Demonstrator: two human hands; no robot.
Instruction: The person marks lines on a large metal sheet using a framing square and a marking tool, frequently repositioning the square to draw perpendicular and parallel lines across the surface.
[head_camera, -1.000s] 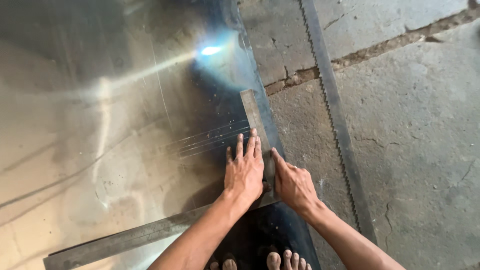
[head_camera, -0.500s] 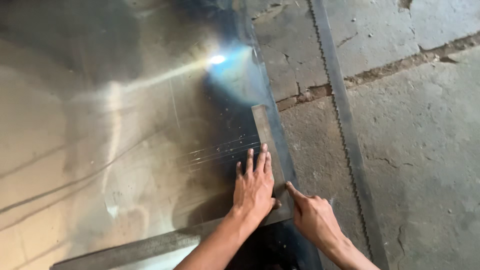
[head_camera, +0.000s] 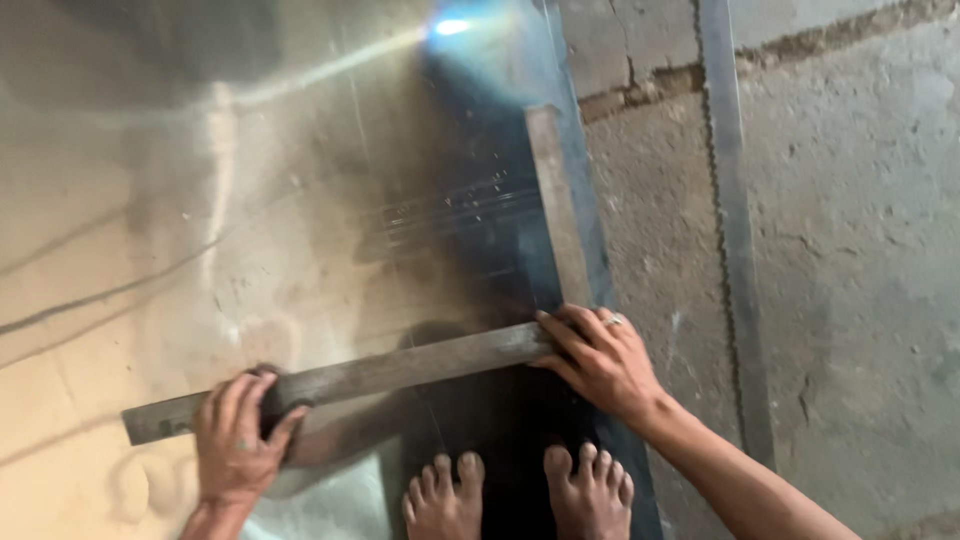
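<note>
Square (head_camera: 400, 372) lies flat on sheet (head_camera: 250, 250), long arm crosswise, short arm along sheet's right edge. Left hand (head_camera: 235, 440) clamped on square's left end, right hand (head_camera: 600, 360) pressing its corner, fingers spread flat, likely steadying it. Bare feet (head_camera: 520, 495) below square.

A long toothed grey metal strip (head_camera: 722, 180) is lying on the cracked concrete floor (head_camera: 860, 250), while two bare feet (head_camera: 520, 490) are standing near the bottom edge.
</note>
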